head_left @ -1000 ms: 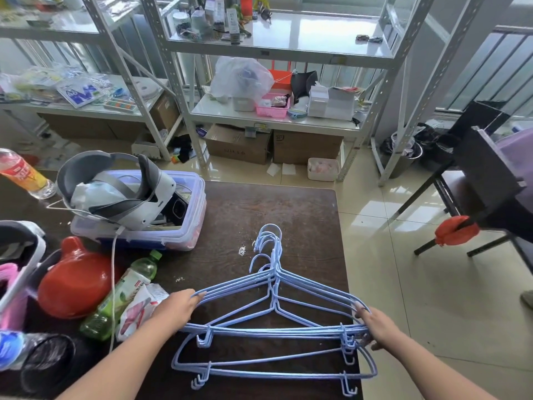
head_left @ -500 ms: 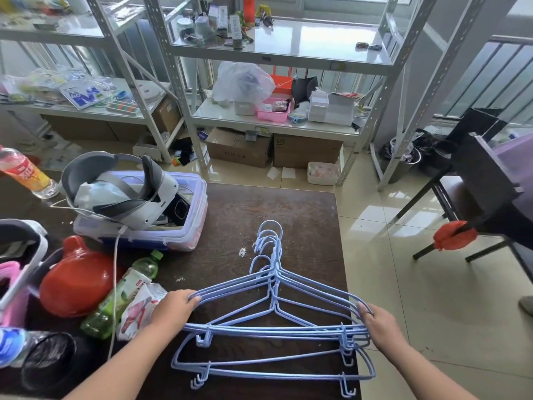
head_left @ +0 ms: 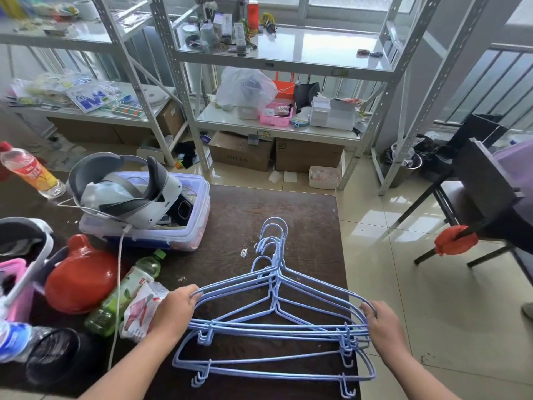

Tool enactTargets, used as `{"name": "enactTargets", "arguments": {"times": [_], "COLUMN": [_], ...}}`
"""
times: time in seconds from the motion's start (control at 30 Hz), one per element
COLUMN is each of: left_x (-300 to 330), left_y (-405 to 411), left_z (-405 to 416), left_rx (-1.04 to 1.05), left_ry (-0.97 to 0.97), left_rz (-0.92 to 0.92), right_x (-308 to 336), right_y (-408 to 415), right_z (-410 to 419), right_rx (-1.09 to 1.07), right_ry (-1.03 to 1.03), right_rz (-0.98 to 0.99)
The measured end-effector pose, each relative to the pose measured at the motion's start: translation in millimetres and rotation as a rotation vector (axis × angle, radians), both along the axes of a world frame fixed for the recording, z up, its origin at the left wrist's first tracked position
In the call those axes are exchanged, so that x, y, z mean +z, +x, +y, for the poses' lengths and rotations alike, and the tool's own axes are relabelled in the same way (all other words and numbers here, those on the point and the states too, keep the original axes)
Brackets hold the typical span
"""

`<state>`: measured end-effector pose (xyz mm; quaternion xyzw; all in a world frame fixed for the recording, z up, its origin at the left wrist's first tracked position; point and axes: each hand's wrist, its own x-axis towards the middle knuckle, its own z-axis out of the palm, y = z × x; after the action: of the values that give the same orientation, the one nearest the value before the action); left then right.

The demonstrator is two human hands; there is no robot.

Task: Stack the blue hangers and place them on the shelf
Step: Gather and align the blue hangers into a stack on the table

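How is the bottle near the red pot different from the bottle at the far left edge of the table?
The green-capped bottle lies on its side against the red pot; the red-capped bottle stands, leaning, alone. The first has a green label, the second a red and yellow one. Both are clear plastic drink bottles on the table.

Daylight is entering through frosted windows [head_left: 340, 7] at the top and reflecting off the glossy beige tiled floor [head_left: 432, 298]. White perforated-steel shelving units [head_left: 178, 82] are standing against the far wall, with cardboard boxes [head_left: 242, 151] sitting beneath. A dark wooden table [head_left: 302, 215] is occupying the foreground; a dark chair [head_left: 484, 186] is standing at right
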<state>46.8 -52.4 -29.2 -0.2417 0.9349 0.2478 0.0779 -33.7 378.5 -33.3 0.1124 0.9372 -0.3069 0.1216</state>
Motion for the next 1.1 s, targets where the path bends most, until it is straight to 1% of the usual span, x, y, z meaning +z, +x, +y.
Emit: {"name": "enactTargets", "arguments": {"times": [0.07, 0.17, 0.23, 0.33, 0.47, 0.57, 0.73, 0.9, 1.1], "left_x": [2.1, 3.7, 4.1, 1.2, -6.2, -10.1, -13.2, -16.2, -13.7], "left_y": [0.5, 2.1, 1.9, -1.8, -3.7, -4.9, -4.9, -1.4, 1.4], "left_z": [1.6, 3.7, 6.0, 6.5, 4.0, 4.2, 3.9, 3.2, 4.1], "left_rx": [0.012, -0.008, -0.014, -0.01, -0.013, 0.0, -0.014, -0.03, 0.007], "left_ry": [0.004, -0.093, -0.124, -0.137, -0.159, -0.149, -0.171, -0.182, -0.178], "left_rz": [-0.017, -0.023, -0.027, -0.033, -0.116, -0.139, -0.131, -0.095, -0.041], "right_x": [-2.3, -3.6, -2.6, 0.6, 2.0, 0.8, 2.8, -3.5, -4.2], "right_y": [-1.4, -3.3, -4.4, -6.7, -9.7, -11.7, -12.7, -9.3, -7.3], "right_z": [-1.3, -4.0, -5.9, -9.3, -12.0, -9.9, -7.8, -6.9, -9.0], "right_rx": [-0.024, -0.041, -0.062, -0.12, -0.091, -0.086, -0.05, -0.043, -0.044], "right_ry": [0.013, 0.034, 0.014, -0.03, -0.01, 0.004, 0.076, 0.048, 0.046], "right_rz": [-0.031, -0.078, -0.096, -0.102, -0.132, -0.135, -0.079, -0.052, -0.029]}}
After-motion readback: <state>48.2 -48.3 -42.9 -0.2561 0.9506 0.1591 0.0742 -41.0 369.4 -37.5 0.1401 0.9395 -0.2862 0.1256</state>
